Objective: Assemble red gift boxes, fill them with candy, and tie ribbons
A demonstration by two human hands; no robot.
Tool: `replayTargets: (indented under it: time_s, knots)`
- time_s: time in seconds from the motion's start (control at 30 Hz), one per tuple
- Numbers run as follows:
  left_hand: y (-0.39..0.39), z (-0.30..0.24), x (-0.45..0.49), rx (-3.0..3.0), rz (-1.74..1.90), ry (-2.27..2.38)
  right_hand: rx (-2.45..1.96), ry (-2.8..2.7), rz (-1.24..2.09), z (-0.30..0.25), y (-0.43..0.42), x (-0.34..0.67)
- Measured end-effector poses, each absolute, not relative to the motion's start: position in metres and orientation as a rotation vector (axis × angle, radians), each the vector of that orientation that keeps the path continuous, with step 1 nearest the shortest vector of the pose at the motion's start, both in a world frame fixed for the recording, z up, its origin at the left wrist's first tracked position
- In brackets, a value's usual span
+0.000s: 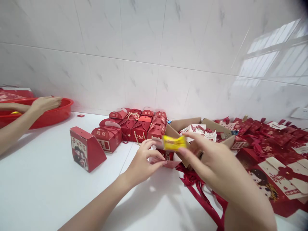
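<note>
Between the thumb and fingers of my right hand [214, 157] is a small yellow-wrapped candy [173, 143], slightly blurred. It is above an open red gift box [172, 164] whose inside shows partly. My left hand [146, 162] pinches the near left edge of that box, thumb in front and fingers behind. Behind my right hand, a cardboard carton [192, 122] holds white and red packets [198, 129]. Dark red ribbons [201, 195] trail over the table just below the box. My hands cover part of the open box and of the carton.
A wedge-shaped red box [84, 149] and closed red boxes [144, 125] stand left of my hands. Red gift bags [269, 141] with ribbons crowd the right side. At far left, another person's hand [45, 104] is over a red basin [55, 115]. A tiled wall [144, 64] rises behind.
</note>
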State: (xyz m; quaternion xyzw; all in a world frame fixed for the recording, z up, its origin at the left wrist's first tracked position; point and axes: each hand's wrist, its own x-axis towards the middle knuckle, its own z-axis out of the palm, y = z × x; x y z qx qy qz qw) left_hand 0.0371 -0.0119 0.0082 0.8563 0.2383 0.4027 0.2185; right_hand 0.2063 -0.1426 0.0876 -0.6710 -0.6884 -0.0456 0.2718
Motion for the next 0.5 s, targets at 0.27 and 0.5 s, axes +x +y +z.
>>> replayTargets:
  time_s: [0.27,0.5]
  knots:
    - [-0.014,0.01,0.036,2.368,1.082,0.726,-1.942,-1.927,0.044,0.093,-0.137,0.232]
    - [-0.009,0.009,0.026,2.549,1.29,0.671,-1.972,-1.902,0.032,0.097,-0.124,0.263]
